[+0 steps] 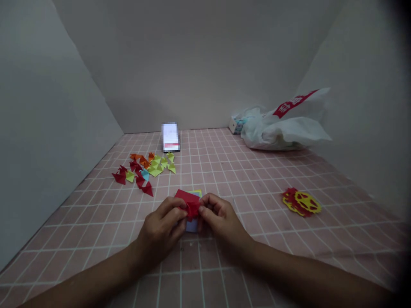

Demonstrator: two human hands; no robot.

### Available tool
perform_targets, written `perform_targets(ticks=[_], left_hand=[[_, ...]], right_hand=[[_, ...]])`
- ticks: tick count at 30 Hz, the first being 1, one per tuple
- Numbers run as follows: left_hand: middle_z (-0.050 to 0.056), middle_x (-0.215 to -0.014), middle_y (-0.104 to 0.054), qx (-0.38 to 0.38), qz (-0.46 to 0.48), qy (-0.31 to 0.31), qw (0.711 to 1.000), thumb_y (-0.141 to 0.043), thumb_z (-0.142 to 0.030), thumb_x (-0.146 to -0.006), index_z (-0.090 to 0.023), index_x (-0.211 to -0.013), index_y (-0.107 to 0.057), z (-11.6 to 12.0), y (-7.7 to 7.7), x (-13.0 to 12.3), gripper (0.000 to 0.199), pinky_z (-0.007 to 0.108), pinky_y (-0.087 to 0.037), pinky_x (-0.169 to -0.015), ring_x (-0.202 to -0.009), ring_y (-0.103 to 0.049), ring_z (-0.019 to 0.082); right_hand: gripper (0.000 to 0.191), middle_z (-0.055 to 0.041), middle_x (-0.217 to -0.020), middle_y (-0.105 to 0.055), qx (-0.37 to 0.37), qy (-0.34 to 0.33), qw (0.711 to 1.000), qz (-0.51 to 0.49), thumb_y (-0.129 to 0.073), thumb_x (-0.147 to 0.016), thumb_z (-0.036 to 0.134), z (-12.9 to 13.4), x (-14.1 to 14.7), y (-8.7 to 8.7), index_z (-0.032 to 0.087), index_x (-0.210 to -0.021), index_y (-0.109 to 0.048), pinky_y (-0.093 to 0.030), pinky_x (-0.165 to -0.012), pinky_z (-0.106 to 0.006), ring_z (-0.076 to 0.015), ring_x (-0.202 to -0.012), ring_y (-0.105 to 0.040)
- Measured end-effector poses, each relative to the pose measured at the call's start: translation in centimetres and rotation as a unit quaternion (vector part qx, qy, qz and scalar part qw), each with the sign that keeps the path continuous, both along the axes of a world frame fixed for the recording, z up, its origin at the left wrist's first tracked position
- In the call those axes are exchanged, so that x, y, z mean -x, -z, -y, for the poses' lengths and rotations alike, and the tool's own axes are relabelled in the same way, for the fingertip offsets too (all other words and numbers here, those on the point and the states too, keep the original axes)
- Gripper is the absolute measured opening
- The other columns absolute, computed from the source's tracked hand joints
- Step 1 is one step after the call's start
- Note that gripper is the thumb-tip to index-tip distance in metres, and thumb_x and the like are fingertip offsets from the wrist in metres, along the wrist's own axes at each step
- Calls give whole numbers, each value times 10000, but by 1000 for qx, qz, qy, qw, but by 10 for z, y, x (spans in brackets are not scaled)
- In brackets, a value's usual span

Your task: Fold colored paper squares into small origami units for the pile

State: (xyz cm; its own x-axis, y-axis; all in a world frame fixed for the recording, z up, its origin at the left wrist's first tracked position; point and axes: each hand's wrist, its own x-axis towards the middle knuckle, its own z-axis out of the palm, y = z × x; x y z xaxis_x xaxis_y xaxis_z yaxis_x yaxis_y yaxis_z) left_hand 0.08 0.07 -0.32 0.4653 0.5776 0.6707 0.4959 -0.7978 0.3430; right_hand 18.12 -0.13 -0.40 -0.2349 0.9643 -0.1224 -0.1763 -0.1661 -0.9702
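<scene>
Between both hands is a small piece of folded red paper [193, 209], pinched at its two sides. My left hand [167, 220] is closed, thumb and forefinger on the left side of the fold. On the opposite side, my right hand [218, 214] grips it the same way, its fingers curled. Beneath and just behind lies a small stack of coloured paper sheets [192, 226], with a red sheet [186, 195] at the top left and a yellow edge showing. The fingers hide part of the folded shape.
Several folded paper cranes [156, 167], red, orange, yellow-green and blue, lie to the left. Farther back a phone [170, 137] stands upright. A white plastic bag [282, 132] and a tissue box [236, 124] are at the back right; red and yellow paper cutouts [302, 202] lie right.
</scene>
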Motion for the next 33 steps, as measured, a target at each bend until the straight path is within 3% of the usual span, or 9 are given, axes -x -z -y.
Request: perform_targets(ticks=[4, 7, 10, 12, 17, 25, 33], left_hand=[[67, -941, -627, 0, -14, 2, 1000, -556, -5, -871, -162, -882, -567, 0, 0, 0, 158, 246, -570, -745, -862, -650, 154], [68, -944, -639, 5, -16, 9, 1000, -550, -7, -875, -160, -893, -571, 1, -1, -1, 156, 240, -570, -751, -863, -663, 153], [66, -944, -646, 5, -14, 16, 1000, -554, -3, -873, -160, -900, -571, 1, -2, -1, 160, 235, -569, -759, -864, -667, 149], [68, -949, -646, 5, -13, 15, 1000, -559, 6, -868, -160, -903, -568, 1, -1, -1, 169, 233, -567, -762, -866, -664, 147], [70, -929, -645, -7, -18, 9, 1000, -546, -8, -880, -165, -902, -565, -1, -1, 1, 160, 243, -571, -716, -832, -658, 152], [68, -962, -652, 5, -18, 11, 1000, -543, -12, -886, -178, -916, -570, -1, 1, 4, 171, 252, -576, -738, -871, -663, 153], [56, -905, -689, 44, 59, 11, 997, -586, 6, -850, -171, -891, -589, -2, -4, 2, 182, 251, -566, -748, -856, -680, 150]], right_hand=[[80, 39, -654, -542, -25, 12, 1000, 10, -593, -792, 229, 2, 1, 2, 202, -815, -521, -404, -525, -233, -108, -569, -513], [132, 10, -786, -576, -83, 28, 995, 37, -603, -773, 169, 2, 1, 5, 204, -886, -544, -441, -594, -246, -127, -689, -555], [84, 4, -792, -589, -113, 8, 991, 65, -591, -807, 158, 2, 0, 7, 197, -879, -575, -440, -629, -254, -132, -722, -567], [14, 23, -718, -564, -93, -4, 994, 58, -587, -845, 199, 2, -1, 7, 195, -839, -575, -412, -581, -247, -116, -637, -534], [208, 21, -707, -549, -88, -23, 996, 27, -571, -913, 382, 4, -4, 1, 189, -838, -578, -391, -551, -251, -105, -579, -499], [98, 19, -714, -542, -92, -15, 994, 47, -625, -851, 274, 1, -4, 4, 192, -810, -592, -405, -550, -242, -107, -605, -485], [137, 70, -619, -483, -12, 15, 1000, 7, -663, -762, 242, -3, -2, 3, 197, -776, -534, -324, -429, -196, -66, -475, -424]])
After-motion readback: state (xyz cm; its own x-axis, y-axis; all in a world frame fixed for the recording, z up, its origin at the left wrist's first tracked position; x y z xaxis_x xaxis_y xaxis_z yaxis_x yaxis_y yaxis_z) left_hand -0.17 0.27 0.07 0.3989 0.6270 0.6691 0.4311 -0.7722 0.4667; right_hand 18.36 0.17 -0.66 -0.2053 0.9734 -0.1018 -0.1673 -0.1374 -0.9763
